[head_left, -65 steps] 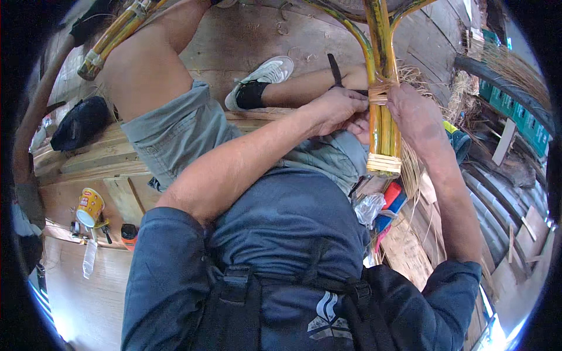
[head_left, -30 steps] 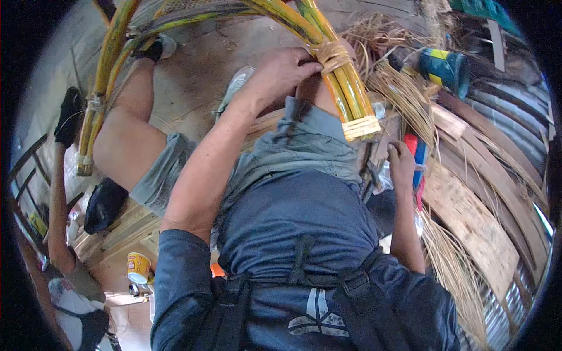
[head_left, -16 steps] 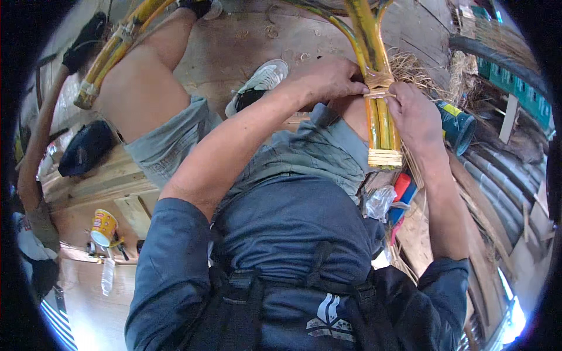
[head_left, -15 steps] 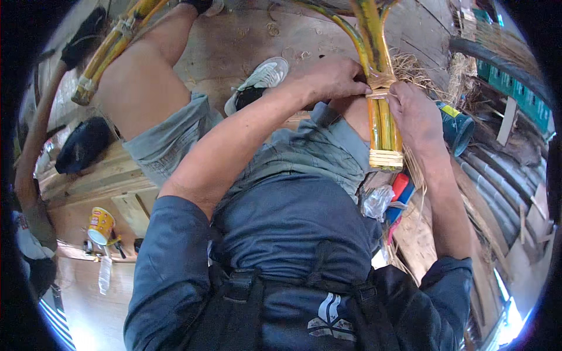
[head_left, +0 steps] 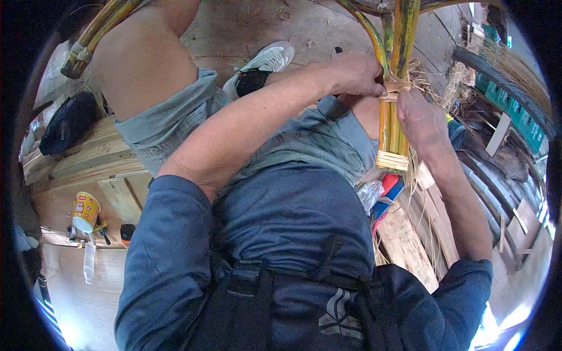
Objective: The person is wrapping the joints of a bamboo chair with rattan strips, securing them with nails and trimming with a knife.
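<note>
A bundle of yellow-green bamboo or cane poles (head_left: 396, 126) runs from the far edge toward my body at the right, its poles branching apart at the far end. A pale flat binding strip (head_left: 398, 86) wraps the joint, and a second pale wrap (head_left: 392, 161) circles the near end. My left hand (head_left: 358, 74) pinches the binding strip at the joint's left side. On the right side my right hand (head_left: 422, 120) is closed, thumb and fingers against the same strip. The strip's loose end, if any, is hidden by my fingers.
Another lashed pole bundle (head_left: 96, 38) stands at the far left. A yellow cup (head_left: 86, 209) and a dark cloth-like item (head_left: 71, 123) sit to the left. Red and blue handled items (head_left: 389, 190), wood planks (head_left: 408, 240) and green crates (head_left: 515, 108) lie on the right.
My view has shifted, so the bundle and both hands appear slightly further right. Both hands stay at the joint's binding. The person at the left edge is less visible.
</note>
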Demonstrator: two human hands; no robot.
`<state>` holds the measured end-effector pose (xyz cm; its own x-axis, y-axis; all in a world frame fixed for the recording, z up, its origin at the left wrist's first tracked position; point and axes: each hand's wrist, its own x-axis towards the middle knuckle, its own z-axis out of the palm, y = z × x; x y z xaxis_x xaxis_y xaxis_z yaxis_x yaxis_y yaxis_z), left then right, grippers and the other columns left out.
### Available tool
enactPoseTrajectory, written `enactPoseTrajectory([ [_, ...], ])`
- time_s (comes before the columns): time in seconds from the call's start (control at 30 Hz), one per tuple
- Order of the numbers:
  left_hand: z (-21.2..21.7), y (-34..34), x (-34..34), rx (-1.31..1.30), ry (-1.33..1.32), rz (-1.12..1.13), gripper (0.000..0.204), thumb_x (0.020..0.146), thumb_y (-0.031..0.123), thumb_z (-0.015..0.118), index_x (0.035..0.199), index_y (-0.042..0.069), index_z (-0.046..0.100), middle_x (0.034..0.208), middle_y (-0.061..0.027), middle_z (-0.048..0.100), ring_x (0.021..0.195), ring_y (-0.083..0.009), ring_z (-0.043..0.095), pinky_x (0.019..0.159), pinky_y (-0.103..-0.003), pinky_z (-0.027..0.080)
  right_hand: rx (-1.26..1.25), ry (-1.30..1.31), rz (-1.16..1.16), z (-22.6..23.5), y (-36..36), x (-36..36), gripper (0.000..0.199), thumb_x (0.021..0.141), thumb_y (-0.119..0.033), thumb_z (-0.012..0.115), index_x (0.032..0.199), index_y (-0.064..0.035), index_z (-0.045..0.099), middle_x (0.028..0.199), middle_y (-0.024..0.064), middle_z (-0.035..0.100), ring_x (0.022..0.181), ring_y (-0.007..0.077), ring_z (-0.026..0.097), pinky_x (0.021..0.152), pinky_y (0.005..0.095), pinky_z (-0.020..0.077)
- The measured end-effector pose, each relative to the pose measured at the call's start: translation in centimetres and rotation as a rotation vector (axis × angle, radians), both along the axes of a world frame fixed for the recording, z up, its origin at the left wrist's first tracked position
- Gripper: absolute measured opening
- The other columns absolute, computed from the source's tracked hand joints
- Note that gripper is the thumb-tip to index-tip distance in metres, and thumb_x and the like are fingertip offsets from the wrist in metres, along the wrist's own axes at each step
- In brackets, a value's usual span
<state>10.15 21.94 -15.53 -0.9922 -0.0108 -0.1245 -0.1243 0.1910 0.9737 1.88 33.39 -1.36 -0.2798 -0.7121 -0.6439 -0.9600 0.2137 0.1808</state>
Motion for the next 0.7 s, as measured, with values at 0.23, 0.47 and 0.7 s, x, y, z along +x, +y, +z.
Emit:
enactPoseTrajectory([
  [0.23,0.6,-0.4,0.0,-0.074,-0.007,-0.069,0.038,0.078,0.037,0.060,0.099,0.005,0.063,0.089,-0.0193,0.063,0.085,-0.0360,0.060,0.074,-0.043,0.047,-0.014,0.046,-0.002,-0.6,0.6,0.3,0.012,0.085,-0.013,0.049,0.094,-0.0059,0.050,0.086,0.0152,0.059,0.068,0.0349,0.063,0.057,0.0443,0.0512],
  [0.47,1.5,1.4,2.1,-0.045,0.204,0.169,0.028,0.083,0.028,0.056,0.101,0.007,0.060,0.093,-0.0175,0.062,0.086,-0.0349,0.060,0.074,-0.042,0.048,-0.002,0.121,-0.045,-1.2,1.1,0.3,0.013,0.086,-0.015,0.047,0.097,-0.0064,0.048,0.087,0.0158,0.058,0.069,0.0340,0.064,0.057,0.0434,0.0521],
  [0.7,0.0,3.7,2.0,-0.118,0.338,0.259,0.019,0.086,0.018,0.052,0.099,0.008,0.060,0.088,-0.0139,0.060,0.084,-0.0324,0.060,0.070,-0.038,0.049,-0.094,0.069,-0.161,-1.1,1.0,0.8,0.011,0.085,-0.015,0.051,0.091,-0.0063,0.046,0.085,0.0185,0.056,0.070,0.0391,0.059,0.058,0.0476,0.0460],
])
